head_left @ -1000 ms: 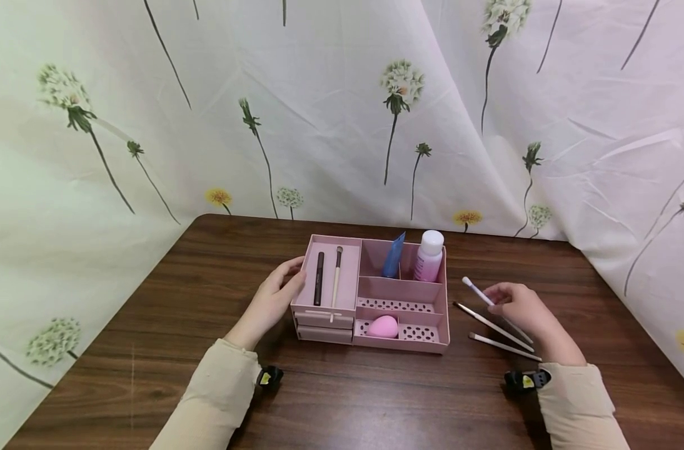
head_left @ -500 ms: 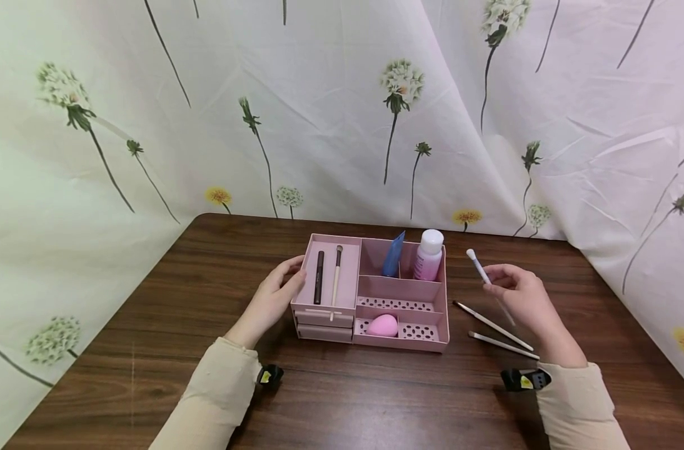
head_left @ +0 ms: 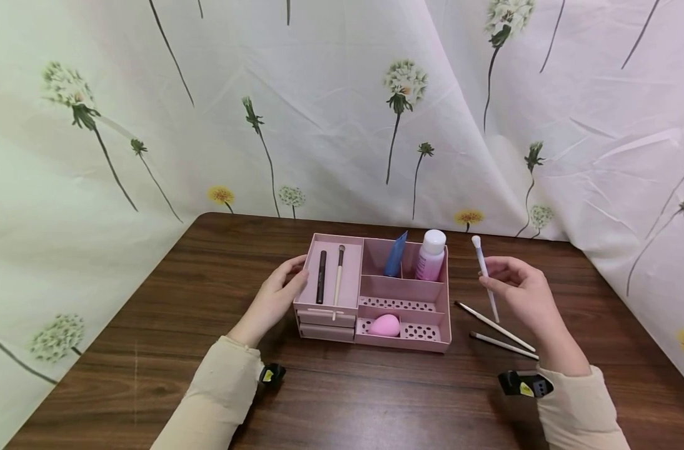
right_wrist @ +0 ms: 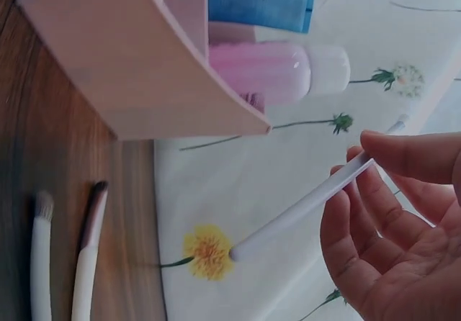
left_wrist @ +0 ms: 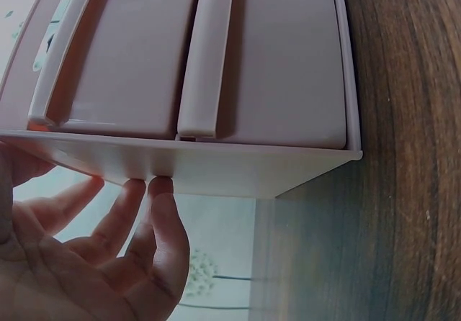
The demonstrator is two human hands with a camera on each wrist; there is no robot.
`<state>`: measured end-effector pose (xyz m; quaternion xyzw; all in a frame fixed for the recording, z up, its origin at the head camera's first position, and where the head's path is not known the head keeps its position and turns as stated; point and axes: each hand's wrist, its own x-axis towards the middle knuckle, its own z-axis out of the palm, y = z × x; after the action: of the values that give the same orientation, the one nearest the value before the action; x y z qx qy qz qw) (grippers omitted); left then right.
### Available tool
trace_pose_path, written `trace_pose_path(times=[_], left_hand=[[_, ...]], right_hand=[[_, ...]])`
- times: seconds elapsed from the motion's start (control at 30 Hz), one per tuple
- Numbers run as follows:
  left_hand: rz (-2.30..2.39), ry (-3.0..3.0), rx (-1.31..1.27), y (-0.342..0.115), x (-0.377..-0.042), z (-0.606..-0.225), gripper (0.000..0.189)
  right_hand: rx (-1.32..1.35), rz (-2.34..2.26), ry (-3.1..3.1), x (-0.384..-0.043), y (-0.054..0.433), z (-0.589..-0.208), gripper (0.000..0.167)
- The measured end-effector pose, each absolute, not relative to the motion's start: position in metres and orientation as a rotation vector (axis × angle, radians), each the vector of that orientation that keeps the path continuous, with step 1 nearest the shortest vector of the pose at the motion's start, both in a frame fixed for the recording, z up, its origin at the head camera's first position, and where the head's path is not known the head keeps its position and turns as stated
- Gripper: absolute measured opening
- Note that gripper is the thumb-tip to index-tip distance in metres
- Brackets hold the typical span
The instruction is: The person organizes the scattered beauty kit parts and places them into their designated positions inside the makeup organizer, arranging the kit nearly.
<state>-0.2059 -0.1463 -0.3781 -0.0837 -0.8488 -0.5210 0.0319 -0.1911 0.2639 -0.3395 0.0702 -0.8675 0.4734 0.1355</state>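
Note:
My right hand pinches a pale makeup brush between thumb and fingers, above the table to the right of a pink organizer. The brush stands nearly upright, bristle end up. In the right wrist view its handle slants down past the fingertips. My left hand touches the organizer's left side; the left wrist view shows several fingertips against the outer wall. Two more makeup brushes, one upper and one lower, lie on the table by the right hand.
The organizer's top tray holds a black pen-like stick and a brush. Its back compartments hold a blue tube and a white-capped pink bottle. A pink makeup sponge sits in front. A flowered cloth hangs behind the wooden table.
The right hand has lifted the brush from beside the other two, and it has turned from slanting to nearly upright. The left hand has stayed at the organizer's side.

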Motion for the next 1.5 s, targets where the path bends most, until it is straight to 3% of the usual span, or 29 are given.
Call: trace_pose_path(times=[0.23,1.0,1.5], left_hand=[[-1.600,-2.620,-0.250,-0.145,-0.207,-0.378,0.047],[-1.612,-2.626,-0.237,-0.145,-0.206,-0.377,0.047],[-1.632,-2.619,-0.242,-0.147,-0.205,-0.377,0.048]], right_hand=[[0.272,1.536,-2.395,-0.184,0.254,-0.333,0.025],[0.464,1.485,-2.480,-0.180,0.209,-0.309,0.030],[0.542,1.514,-2.589,-0.195,0.176,-0.303,0.033]])
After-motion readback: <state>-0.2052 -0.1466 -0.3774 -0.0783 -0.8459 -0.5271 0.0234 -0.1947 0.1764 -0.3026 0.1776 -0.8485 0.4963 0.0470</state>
